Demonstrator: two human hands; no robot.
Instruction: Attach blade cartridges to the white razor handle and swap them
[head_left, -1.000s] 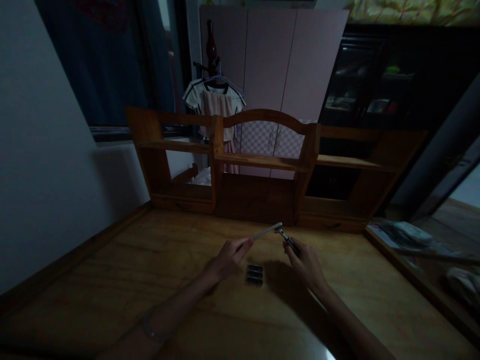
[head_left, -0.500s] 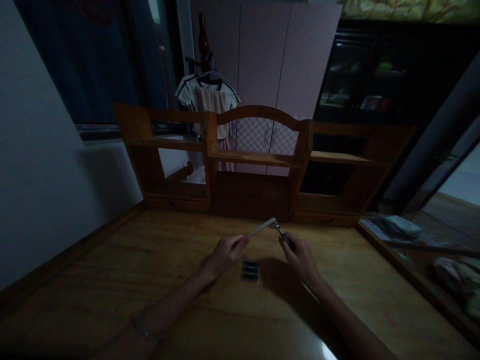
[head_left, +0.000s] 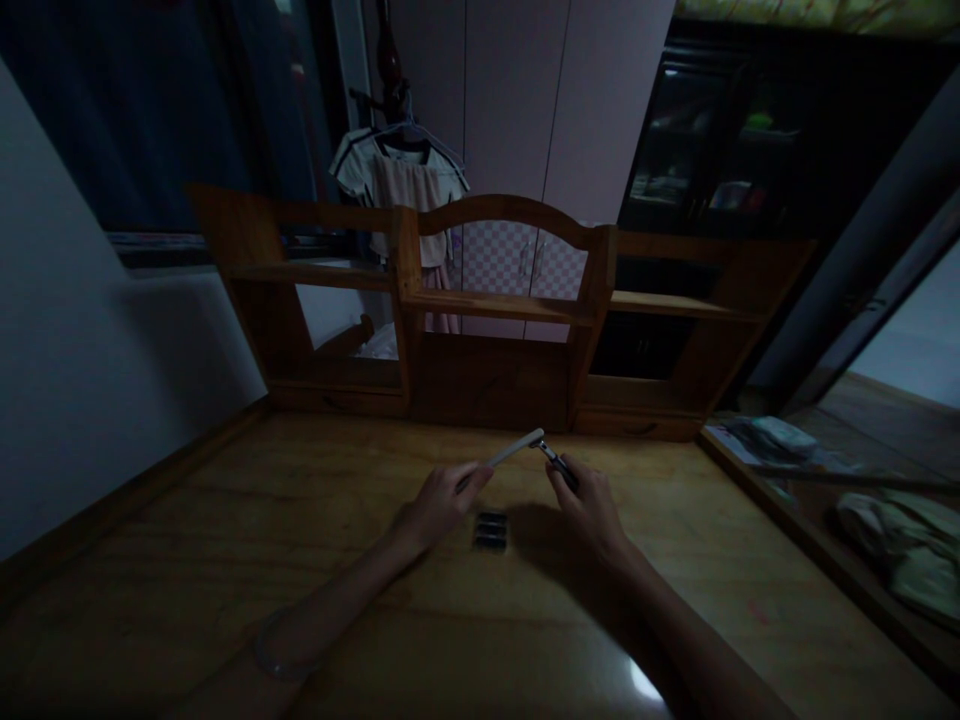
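My left hand [head_left: 446,497] is closed around the lower end of a slim pale stick shaped like a toothbrush [head_left: 516,447], which slants up to the right. In my right hand [head_left: 590,503] is a razor [head_left: 551,457] with a dark handle and a silver neck, tilted up to the left. The stick's far end meets the razor's head above the table; the fine detail there is too small to make out. Below and between my hands, three dark oblong pieces [head_left: 491,531] lie in a row on the tabletop.
The wooden tabletop [head_left: 360,620] has a raised rim along its sides. At its back stands a wooden shelf unit [head_left: 499,312]. Beyond the right rim lie a pale green cloth item [head_left: 919,550] and some plastic-wrapped things [head_left: 780,437]. A white wall [head_left: 112,400] borders the left.
The view has shifted slightly, so the whole scene sits a little further left and higher. Both hands keep their hold, and the stick's end stays at the razor's head.
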